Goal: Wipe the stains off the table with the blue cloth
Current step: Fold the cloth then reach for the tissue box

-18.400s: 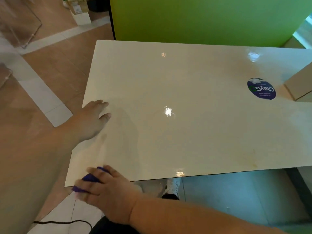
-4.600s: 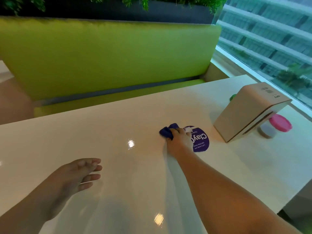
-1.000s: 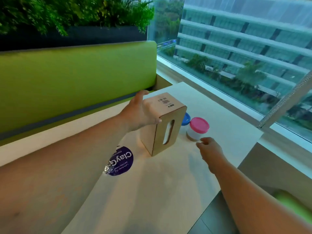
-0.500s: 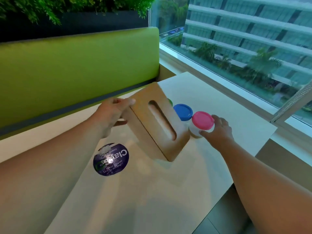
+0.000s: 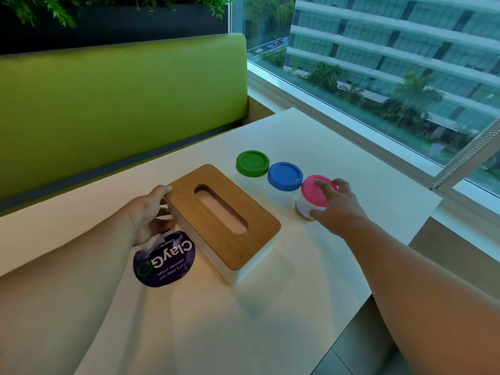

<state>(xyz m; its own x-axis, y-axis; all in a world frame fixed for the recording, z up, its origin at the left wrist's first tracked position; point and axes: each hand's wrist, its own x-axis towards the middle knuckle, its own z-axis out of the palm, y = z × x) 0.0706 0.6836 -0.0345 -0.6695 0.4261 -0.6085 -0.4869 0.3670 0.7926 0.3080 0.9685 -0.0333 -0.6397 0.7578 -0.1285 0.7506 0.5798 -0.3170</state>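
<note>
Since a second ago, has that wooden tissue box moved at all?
Yes. The tissue box stood on end beside the round purple sticker; it has tipped over and now lies flat, slot facing up, right beside that sticker.

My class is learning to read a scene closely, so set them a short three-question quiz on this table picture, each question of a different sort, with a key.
1. True or false: the tissue box stands upright on its end.
2. What does the right hand grip? A the tissue box; B the pink-lidded jar; C nothing.
3. Fill the gap: the left hand holds one end of the ___.
Key: 1 false, it lies flat with its slot facing up; 2 B; 3 tissue box.
</note>
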